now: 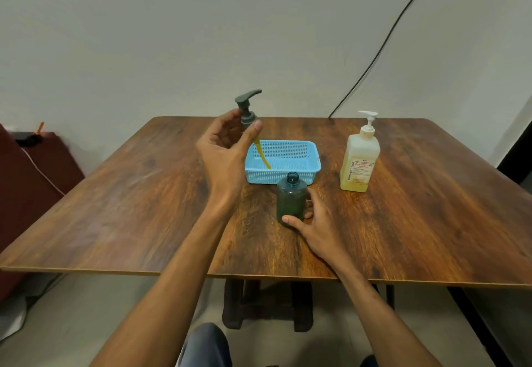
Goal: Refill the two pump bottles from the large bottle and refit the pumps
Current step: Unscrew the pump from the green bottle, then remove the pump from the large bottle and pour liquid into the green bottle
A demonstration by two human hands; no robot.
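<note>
A: Where is the pump?
B: The left hand (227, 148) pinches the dark grey plastic pump (247, 107) with its yellow-stained tube, lifted over the light blue perforated plastic basket (313, 169).
A: And the bottle?
B: The uncapped dark green translucent bottle (291, 198) stands at the basket's 6 o'clock; right hand (316, 222) fingers clasp its base.

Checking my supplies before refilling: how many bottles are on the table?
2. A dark green bottle, open-topped, stands near the front, steadied by the right hand. A pale yellow bottle with its pump stands to the right.

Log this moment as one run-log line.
left hand: holds dark pump raised, tube over blue basket | right hand: steadies open dark bottle on table | large bottle: untouched, pump on
</note>
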